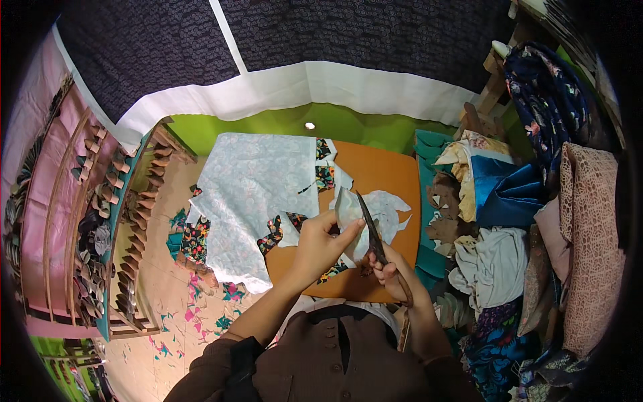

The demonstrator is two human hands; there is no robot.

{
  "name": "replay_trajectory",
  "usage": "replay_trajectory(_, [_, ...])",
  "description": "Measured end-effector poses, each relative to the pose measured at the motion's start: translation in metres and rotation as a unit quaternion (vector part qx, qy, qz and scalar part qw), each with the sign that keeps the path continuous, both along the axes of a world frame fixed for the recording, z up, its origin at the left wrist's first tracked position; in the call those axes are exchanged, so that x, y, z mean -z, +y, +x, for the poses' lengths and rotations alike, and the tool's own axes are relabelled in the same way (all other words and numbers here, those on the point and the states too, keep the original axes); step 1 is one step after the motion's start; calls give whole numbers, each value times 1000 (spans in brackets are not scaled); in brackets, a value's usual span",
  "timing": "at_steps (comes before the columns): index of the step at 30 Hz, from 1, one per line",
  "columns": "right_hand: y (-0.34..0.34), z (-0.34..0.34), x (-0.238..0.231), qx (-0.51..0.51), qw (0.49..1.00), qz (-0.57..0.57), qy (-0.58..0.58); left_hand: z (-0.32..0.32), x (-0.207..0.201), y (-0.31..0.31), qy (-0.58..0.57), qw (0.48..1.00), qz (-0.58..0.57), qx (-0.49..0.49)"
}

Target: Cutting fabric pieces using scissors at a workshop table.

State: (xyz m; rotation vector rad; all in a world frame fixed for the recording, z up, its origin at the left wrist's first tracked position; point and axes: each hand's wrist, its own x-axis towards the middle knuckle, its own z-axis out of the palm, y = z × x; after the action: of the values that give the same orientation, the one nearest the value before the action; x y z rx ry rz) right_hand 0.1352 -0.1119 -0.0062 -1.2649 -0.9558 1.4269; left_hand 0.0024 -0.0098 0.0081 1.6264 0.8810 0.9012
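Observation:
Over the brown-orange table (385, 157), my left hand (320, 242) pinches a pale piece of cloth (347, 209) between thumb and fingers. Large dark scissors (370, 226) are gripped in my right hand (395, 271), blades pointing up and away, beside the cloth and close to my left thumb. Whether the blades touch the cloth I cannot tell. Beyond my hands, white offcuts (388, 208) lie on the table. A wide white-backed sheet of fabric (258, 187) covers the left side and hangs over the edge. Black floral scraps (324, 175) show around it.
At the right are piled fabrics, including a shiny blue one (512, 191) and a crumpled white one (492, 268). Racks of shoe-shaped pieces (137, 231) stand on the left. Pink and green scraps (194, 295) litter the floor. A dark curtain (348, 40) hangs at the back.

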Motion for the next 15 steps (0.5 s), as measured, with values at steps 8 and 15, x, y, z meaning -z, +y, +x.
replay_trajectory(8, [0,0,8,4,999,19,-34,-2,3,3,34,997,-67,31])
replay_trajectory(15, [0,2,5,-21,997,27,-62,-2,2,3,16,993,-97,57])
